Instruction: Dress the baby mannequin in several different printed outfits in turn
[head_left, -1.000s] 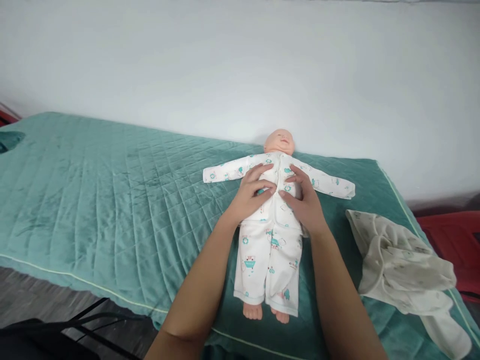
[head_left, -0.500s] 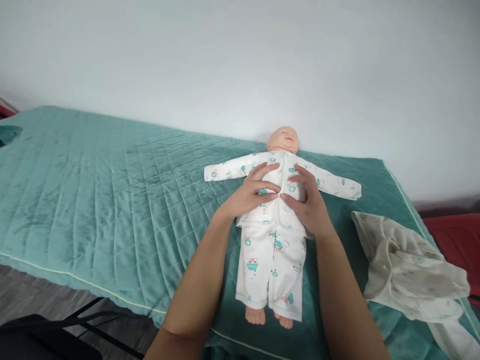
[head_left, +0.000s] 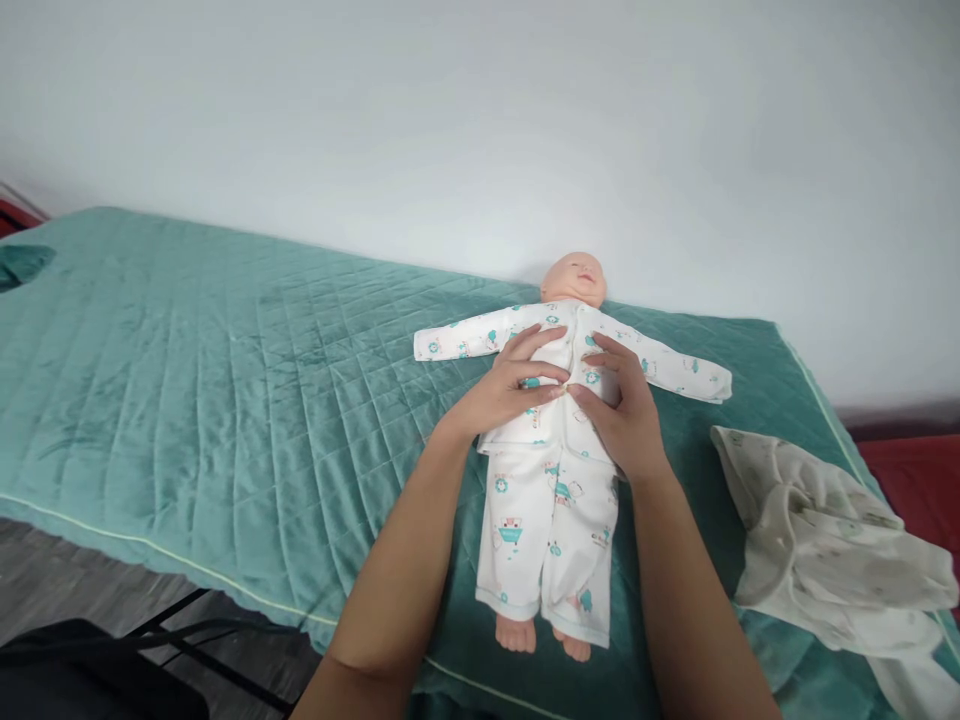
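A baby doll (head_left: 574, 278) lies on its back, its head by the wall and its bare feet towards me. It wears a white printed shirt (head_left: 525, 430) and matching trousers (head_left: 511, 560). Both sleeves stretch out sideways, with no doll hands showing at the cuffs. My left hand (head_left: 517, 375) and my right hand (head_left: 624, 405) rest on the shirt's front, pinching its two edges between thumb and fingers where they meet at mid-chest. The thumb tips almost touch there. Whatever fastener lies under the fingertips is too small to make out.
A green quilted cover (head_left: 225, 400) spreads over the bed against a pale wall (head_left: 450, 130). Crumpled white printed baby clothing (head_left: 832, 540) lies to the right. Beyond that edge is something red (head_left: 919, 490). A black object (head_left: 97, 670) stands at the lower left.
The whole view has shifted slightly, so everything sits a little further right. My hands keep the same hold on the shirt's front.
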